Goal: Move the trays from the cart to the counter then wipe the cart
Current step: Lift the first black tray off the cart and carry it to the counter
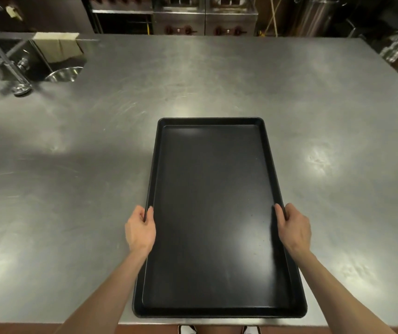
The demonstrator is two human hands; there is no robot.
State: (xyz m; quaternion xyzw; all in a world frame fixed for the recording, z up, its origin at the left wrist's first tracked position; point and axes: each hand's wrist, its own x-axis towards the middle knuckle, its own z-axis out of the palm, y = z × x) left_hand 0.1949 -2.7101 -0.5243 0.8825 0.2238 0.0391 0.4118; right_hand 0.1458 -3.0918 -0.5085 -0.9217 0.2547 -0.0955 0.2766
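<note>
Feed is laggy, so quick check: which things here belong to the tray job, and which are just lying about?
Job:
- black tray, gripped by left hand and right hand
- steel counter under it

Lying about:
- sink with faucet
- metal bowl
- folded cloth at the sink
</note>
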